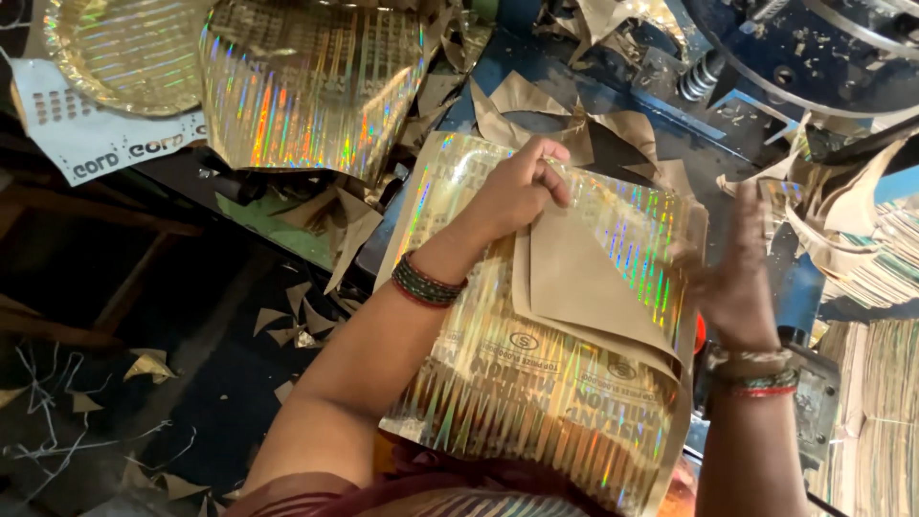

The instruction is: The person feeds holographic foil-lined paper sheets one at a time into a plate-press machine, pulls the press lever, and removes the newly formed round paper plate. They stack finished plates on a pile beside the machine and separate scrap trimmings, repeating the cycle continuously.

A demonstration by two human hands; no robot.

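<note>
A stack of shiny gold holographic sheets [517, 383] lies in front of me over a blue machine bed. My left hand [517, 187] pinches the far edge of the top sheets and folds them back, so their plain brown underside [584, 278] shows. My right hand [737, 273] is blurred at the right edge of the stack, fingers spread, touching or just beside the sheets' edge. Both wrists wear bangles.
Another curled gold sheet [311, 86] and a pressed gold plate [120, 53] lie at the top left. Brown paper offcuts [536, 110] litter the blue machine [670, 86] and the dark floor [144, 383]. Stacked sheets [876, 383] stand at the right.
</note>
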